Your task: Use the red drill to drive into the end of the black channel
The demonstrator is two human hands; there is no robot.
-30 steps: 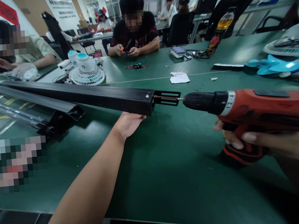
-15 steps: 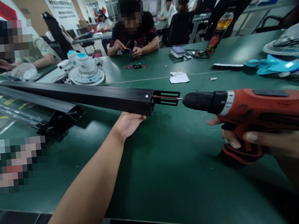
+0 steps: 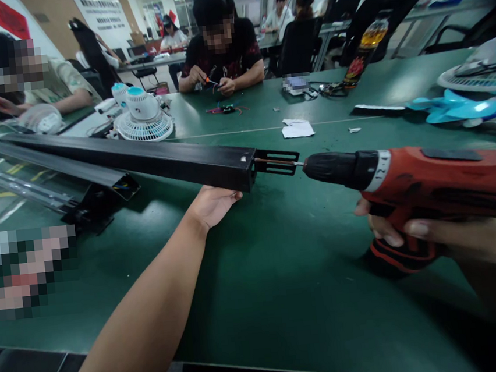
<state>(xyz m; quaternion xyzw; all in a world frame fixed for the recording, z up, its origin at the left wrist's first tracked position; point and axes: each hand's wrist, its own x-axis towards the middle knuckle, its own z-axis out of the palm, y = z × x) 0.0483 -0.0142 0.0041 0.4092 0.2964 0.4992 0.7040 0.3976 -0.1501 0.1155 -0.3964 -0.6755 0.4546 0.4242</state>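
Observation:
My right hand (image 3: 459, 239) is wrapped around the handle of a red and black cordless drill (image 3: 449, 178), which points left. A long bit (image 3: 278, 161) runs from its chuck into the near end of a long black rectangular tube (image 3: 157, 156). A slotted black bracket (image 3: 290, 170) sticks out of that same end, beside the bit. From below and in front, my left hand (image 3: 217, 205) holds the tube close to its end; most of its fingers are hidden behind it. The bit's tip is out of sight inside the tube.
Another black tube (image 3: 71, 168) and a dark metal assembly (image 3: 86, 207) lie at the left. Farther back are a small white fan (image 3: 145, 117), white paper (image 3: 297, 128), blue fan blades (image 3: 455, 107) and a tilted bottle (image 3: 366, 49). Across the green table (image 3: 283, 276), a person holds a screwdriver.
The fingers of my right hand have shifted slightly on the drill's handle, the forefinger a little down and right. The tube, bit and my left hand look unmoved.

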